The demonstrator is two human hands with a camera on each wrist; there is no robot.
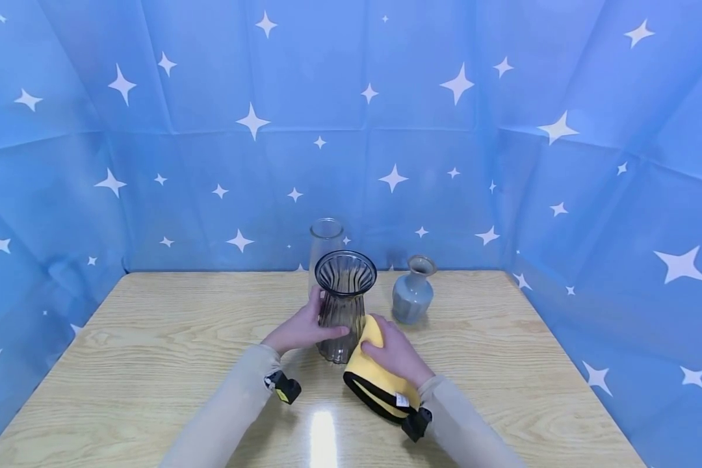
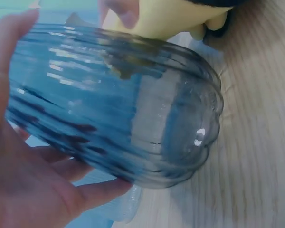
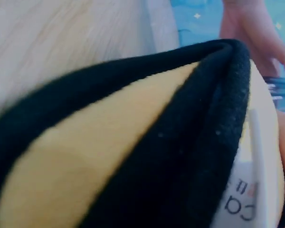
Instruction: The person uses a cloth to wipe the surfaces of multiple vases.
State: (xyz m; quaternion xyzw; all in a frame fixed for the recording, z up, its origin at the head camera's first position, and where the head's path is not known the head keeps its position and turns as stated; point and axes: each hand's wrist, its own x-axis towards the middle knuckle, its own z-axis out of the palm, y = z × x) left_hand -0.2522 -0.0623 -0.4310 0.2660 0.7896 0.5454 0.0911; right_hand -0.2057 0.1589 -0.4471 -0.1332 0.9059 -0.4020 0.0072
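A dark tinted, ribbed glass vase with a flared rim stands at the middle of the table, slightly tilted. My left hand grips its left side, thumb across the front; the left wrist view shows the fingers curled round the glass. In my right hand is a folded yellow cloth with black edging and a white tag, pressed against the vase's right side. The cloth fills most of the right wrist view and hides the right fingers there.
Behind the dark vase stands a taller clear glass vase, partly hidden. A small blue-grey ceramic vase sits to the right, near the back of the wooden table. A blue curtain with white stars encloses the back and sides.
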